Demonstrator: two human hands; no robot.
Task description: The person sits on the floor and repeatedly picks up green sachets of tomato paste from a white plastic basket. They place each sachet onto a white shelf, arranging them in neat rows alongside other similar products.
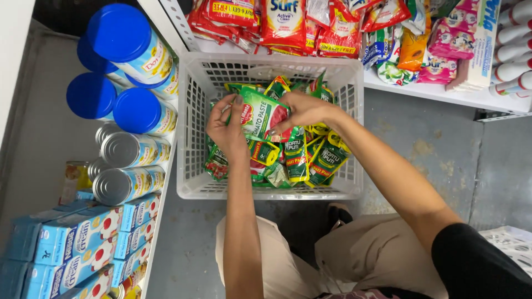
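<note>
Head view: green paste pouch [259, 115] pinched between both hands, left [226, 128] and right [302, 109], above white basket [191, 166].

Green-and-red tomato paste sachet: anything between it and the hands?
Nothing visible. The left hand and right hand already grip the green-and-red tomato paste sachet by its edges, above the other sachets in the white plastic basket.

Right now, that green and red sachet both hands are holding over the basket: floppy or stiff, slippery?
Probably floppy: the sachet is a flat foil-like pouch, pinched by the left hand and right hand at opposite edges. Likely light, since fingertips alone carry it. Its glossy skin may be slippery. It should not roll, unlike the cans on the shelf.
</note>
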